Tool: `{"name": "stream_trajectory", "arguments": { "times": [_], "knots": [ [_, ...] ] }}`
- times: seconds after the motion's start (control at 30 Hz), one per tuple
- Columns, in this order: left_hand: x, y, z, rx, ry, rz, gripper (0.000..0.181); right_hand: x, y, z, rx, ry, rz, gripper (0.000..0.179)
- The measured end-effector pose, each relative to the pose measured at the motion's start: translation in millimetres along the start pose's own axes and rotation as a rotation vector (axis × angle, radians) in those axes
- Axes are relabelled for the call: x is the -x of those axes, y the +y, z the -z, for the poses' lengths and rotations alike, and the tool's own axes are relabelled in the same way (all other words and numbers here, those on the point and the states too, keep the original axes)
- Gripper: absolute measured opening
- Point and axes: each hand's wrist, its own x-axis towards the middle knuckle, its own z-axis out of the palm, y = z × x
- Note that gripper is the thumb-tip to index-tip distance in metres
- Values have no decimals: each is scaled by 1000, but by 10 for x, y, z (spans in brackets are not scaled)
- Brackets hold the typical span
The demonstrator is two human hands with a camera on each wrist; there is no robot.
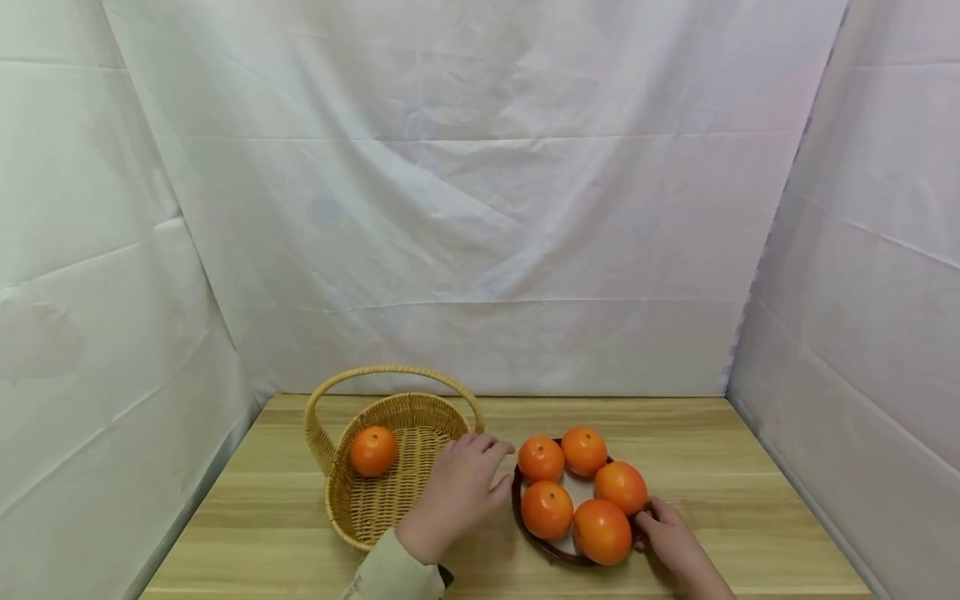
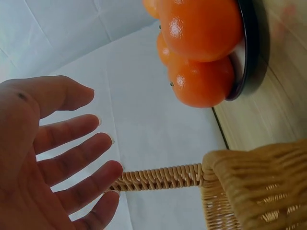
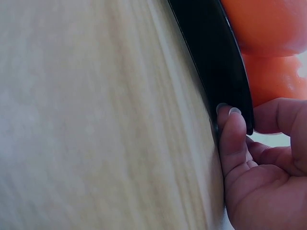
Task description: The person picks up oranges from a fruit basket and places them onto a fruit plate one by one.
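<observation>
On the right half of the table, a round plate [image 1: 517, 502] with a dark rim and a pale inside carries several oranges [image 1: 547, 510]. My right hand [image 1: 670, 537] pinches the plate's right edge; in the right wrist view its thumb and fingers close about the black rim [image 3: 211, 52]. Left of the plate stands a woven basket [image 1: 341, 510] with a tall arched handle [image 1: 390, 369]. A single orange [image 1: 373, 451] lies inside it, toward the left. My left hand [image 1: 467, 481] hovers by the basket's right side, holding nothing; the left wrist view shows its fingers [image 2: 79, 153] spread.
The wooden table [image 1: 697, 450] has its back edge against a hanging white cloth [image 1: 480, 225]. White cloth walls also flank the table on the left and right. The basket's handle rises well above its rim.
</observation>
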Motion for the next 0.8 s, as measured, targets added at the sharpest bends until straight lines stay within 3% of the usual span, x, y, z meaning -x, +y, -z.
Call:
{"name": "stream_trajectory", "arguments": {
  "times": [0.23,0.8],
  "knots": [
    [36,-95,11,-19,15,15,24,-5,4,12,6,-18,-1,31],
    [58,-259,100,-25,7,37,22,9,-25,-15,27,33,-7,31]
  ]
}}
